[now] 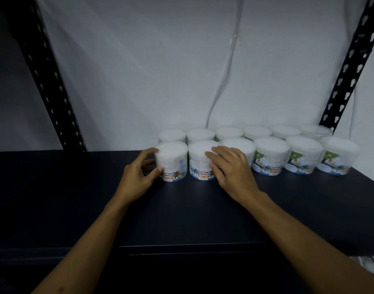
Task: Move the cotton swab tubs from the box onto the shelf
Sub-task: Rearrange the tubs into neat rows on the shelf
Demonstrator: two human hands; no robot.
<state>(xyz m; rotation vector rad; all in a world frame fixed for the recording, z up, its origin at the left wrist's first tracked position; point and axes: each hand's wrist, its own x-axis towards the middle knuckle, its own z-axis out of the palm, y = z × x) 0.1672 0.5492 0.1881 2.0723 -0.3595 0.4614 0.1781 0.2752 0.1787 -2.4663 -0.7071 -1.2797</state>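
Several clear round cotton swab tubs stand in two rows on the dark shelf [75, 187], against the white back wall. My left hand [139, 177] grips the leftmost front tub [173, 160], thumb on its front label and fingers around its left side. My right hand [230, 168] rests over the second front tub [201, 160], fingers on its lid and thumb on its right side. Both tubs stand upright on the shelf, side by side. The other front tubs [271, 155] run to the right. The box is out of view.
Black perforated shelf uprights rise at the left [48, 81] and right [351, 66]. A thin cable [224, 66] hangs down the white wall behind the tubs. The shelf's front edge [182, 245] runs below my forearms.
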